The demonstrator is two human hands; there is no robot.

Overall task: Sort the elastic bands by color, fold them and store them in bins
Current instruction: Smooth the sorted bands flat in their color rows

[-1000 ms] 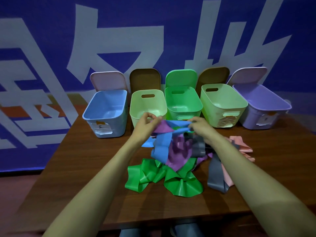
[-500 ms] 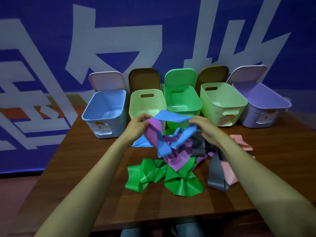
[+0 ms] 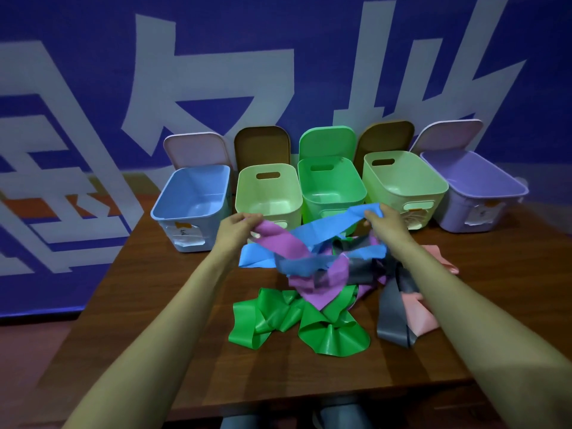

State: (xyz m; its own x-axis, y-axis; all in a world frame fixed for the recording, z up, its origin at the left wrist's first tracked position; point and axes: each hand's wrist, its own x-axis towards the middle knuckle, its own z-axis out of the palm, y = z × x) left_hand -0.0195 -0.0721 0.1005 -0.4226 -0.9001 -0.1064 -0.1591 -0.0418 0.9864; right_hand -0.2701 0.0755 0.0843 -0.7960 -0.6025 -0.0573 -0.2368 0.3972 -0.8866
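A tangled pile of elastic bands lies on the brown table (image 3: 173, 351). My right hand (image 3: 385, 226) grips one end of the blue band (image 3: 328, 227) and lifts it above the pile. My left hand (image 3: 236, 229) pinches the purple band (image 3: 284, 244), which crosses the blue one. A green band (image 3: 297, 320) spreads at the front of the pile. A grey band (image 3: 391, 317) and a pink band (image 3: 418, 317) lie partly under my right forearm. Five open bins stand behind: blue (image 3: 193, 205), pale yellow (image 3: 266, 193), green (image 3: 329, 187), pale green (image 3: 402, 181), purple (image 3: 476, 193).
Each bin's lid leans upright against the blue-and-white wall behind it. The table's left edge runs close to the blue bin, and its front edge lies near my elbows. White labels hang on the fronts of the blue and purple bins.
My hands have moved apart and upward. The blue band is now stretched out longer between the pile and my right hand, and the purple band has been drawn left.
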